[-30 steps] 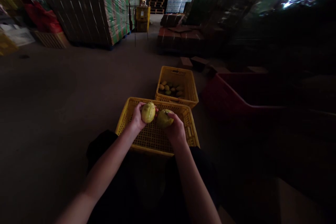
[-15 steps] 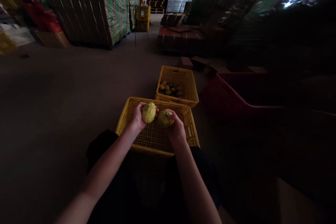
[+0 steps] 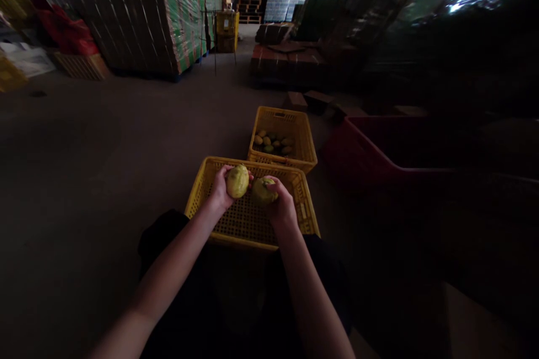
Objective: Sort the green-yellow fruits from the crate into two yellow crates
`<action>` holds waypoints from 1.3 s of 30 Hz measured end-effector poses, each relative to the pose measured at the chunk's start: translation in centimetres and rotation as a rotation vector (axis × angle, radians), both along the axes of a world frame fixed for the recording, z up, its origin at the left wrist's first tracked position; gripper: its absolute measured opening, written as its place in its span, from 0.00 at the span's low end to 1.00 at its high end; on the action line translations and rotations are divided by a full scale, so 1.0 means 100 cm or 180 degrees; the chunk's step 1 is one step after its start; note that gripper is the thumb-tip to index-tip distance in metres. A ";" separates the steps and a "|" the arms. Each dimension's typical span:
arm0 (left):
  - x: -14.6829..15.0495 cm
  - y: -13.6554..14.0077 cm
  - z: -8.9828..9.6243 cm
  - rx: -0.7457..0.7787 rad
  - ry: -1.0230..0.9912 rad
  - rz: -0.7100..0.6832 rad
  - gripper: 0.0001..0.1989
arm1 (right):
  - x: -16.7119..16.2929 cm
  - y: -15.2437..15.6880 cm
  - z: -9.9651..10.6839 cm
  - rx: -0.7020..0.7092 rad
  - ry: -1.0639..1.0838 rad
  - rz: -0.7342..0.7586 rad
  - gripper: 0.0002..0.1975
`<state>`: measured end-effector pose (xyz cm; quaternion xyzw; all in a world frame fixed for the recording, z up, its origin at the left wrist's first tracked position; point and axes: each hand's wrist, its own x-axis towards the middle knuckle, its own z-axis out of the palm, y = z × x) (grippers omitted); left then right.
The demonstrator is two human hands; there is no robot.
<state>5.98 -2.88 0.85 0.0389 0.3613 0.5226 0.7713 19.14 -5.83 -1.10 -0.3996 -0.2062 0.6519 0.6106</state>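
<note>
My left hand [image 3: 219, 186] is wrapped round a knobbly yellow-green fruit [image 3: 238, 182], which faces up in my palm. Close beside it, my right hand [image 3: 283, 202] grips a second, duller green fruit [image 3: 263, 191], with the thumb over its top. I cannot tell the exact kind of fruit. Both hands are above the near yellow plastic crate [image 3: 194, 188], whose perforated floor shows under them. Just beyond stands another yellow crate [image 3: 309, 137], with several yellow and green oval fruits [image 3: 266, 141] gathered toward its left side.
To the right is a large dark red bin [image 3: 370, 148], and cardboard boxes [image 3: 296, 101] lie behind the crates. A tall wrapped stack of cartons [image 3: 168, 17] stands at the back left. A cardboard edge [image 3: 471, 314] shows at lower right. Grey floor [image 3: 105, 140] stretches to the left.
Both hands keep hold of their fruits in almost the same position. The fruit in my left hand looks slightly turned. The view has shifted a little.
</note>
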 end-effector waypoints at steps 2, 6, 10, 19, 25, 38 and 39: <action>0.000 0.001 -0.001 0.0018 0.0056 0.0004 0.17 | 0.001 0.000 0.000 -0.0053 0.0057 0.0076 0.07; 0.000 0.001 -0.002 0.0107 0.0136 0.0123 0.17 | 0.002 -0.003 0.000 0.0153 -0.0077 0.0236 0.07; 0.000 -0.001 0.000 0.0249 0.0248 0.0060 0.19 | 0.001 -0.003 -0.003 0.0166 -0.0175 0.0143 0.06; -0.001 -0.001 0.001 0.0406 0.0334 -0.0144 0.19 | 0.002 0.004 -0.015 -0.0007 0.0244 0.0434 0.08; -0.002 -0.001 0.000 0.0397 0.0316 -0.0193 0.21 | -0.004 0.002 -0.009 -0.0095 0.0156 0.0156 0.07; -0.001 0.001 -0.006 0.0144 -0.0047 0.0225 0.15 | 0.000 -0.001 0.009 -0.0534 0.0523 -0.0170 0.12; -0.001 0.001 -0.005 0.0154 -0.0003 0.0194 0.14 | 0.001 -0.001 0.008 -0.0491 0.0516 -0.0128 0.12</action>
